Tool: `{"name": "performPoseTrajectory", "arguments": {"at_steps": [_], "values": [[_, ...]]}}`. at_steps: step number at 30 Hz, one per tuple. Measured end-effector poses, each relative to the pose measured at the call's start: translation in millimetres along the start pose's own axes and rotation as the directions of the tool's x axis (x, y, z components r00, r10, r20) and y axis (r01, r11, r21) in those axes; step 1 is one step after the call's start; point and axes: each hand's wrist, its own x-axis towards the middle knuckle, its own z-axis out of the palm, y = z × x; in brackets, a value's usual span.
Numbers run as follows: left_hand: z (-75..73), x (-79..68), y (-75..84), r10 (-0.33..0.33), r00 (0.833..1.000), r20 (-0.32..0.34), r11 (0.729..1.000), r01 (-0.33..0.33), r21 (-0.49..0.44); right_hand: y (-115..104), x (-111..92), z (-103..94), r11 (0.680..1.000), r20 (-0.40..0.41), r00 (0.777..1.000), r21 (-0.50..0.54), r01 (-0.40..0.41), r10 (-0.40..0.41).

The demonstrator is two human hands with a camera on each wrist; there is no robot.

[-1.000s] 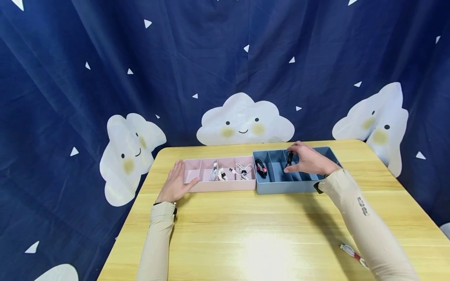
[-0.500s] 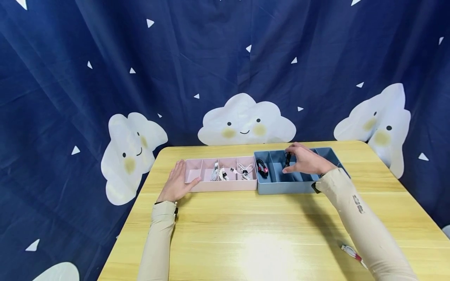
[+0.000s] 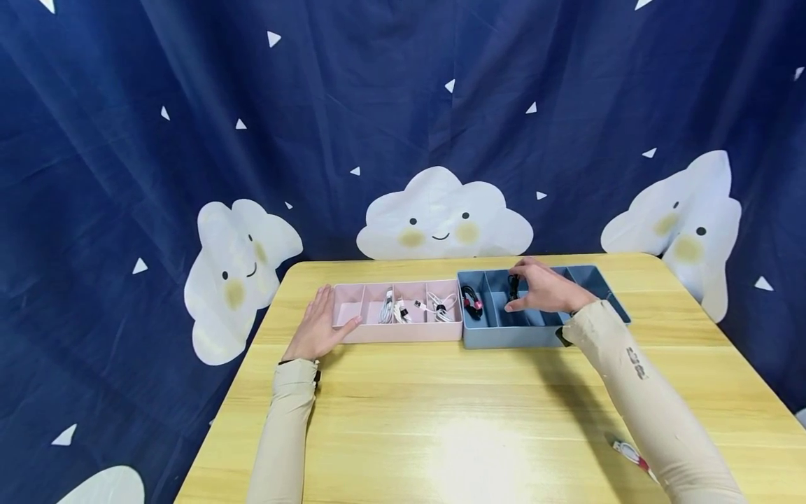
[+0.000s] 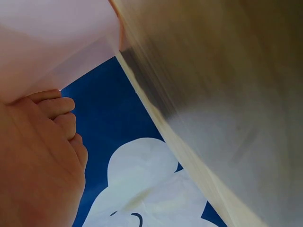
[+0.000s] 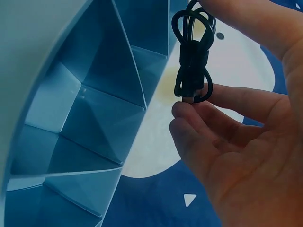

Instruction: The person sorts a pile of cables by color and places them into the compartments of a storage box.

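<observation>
In the head view my right hand (image 3: 546, 287) is over the blue divided box (image 3: 504, 339), above its second compartment from the left. Between thumb and fingertips it pinches a coiled black cable (image 5: 193, 66), upright, with a small metal plug end at the bottom. Another black cable (image 3: 471, 301) with a red tie lies in the blue box's leftmost compartment. My left hand (image 3: 315, 329) rests against the left end of the pink divided box (image 3: 397, 334), fingers straight and thumb along the front rim. Several white cables (image 3: 441, 308) lie in the pink box.
Both boxes stand side by side near the back of the wooden table (image 3: 403, 406). A white cable (image 3: 632, 456) with a red tie lies at the front right, partly behind my right sleeve. A dark blue curtain (image 3: 346, 91) with clouds hangs behind.
My right hand has shifted slightly left over the blue box with the black cable in its grip. My left hand keeps its place on the pink box. The head view has moved a little.
</observation>
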Motion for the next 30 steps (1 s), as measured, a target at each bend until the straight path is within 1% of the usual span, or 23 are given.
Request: {"name": "performPoseTrajectory", "arguments": {"at_steps": [4,12,20,30], "values": [[-0.8,0.2,1.7,-0.008,1.0,0.01,1.0,0.008,0.0,0.3,1.3,0.8,1.0,0.009,1.0,-0.001,-0.007,0.007],[0.0,-0.2,0.8,-0.006,1.0,0.004,1.0,0.006,0.009,1.6,4.4,3.9,1.0,0.001,1.0,-0.001,0.019,-0.019],[-1.0,-1.2,2.6,-0.011,1.0,0.018,1.0,0.011,0.001,1.8,6.6,7.8,1.0,0.01,1.0,0.007,0.025,-0.026],[-1.1,-0.8,2.5,-0.013,1.0,0.016,1.0,0.013,-0.009,1.3,6.9,9.0,1.0,0.037,0.999,0.011,0.004,-0.004]]}}
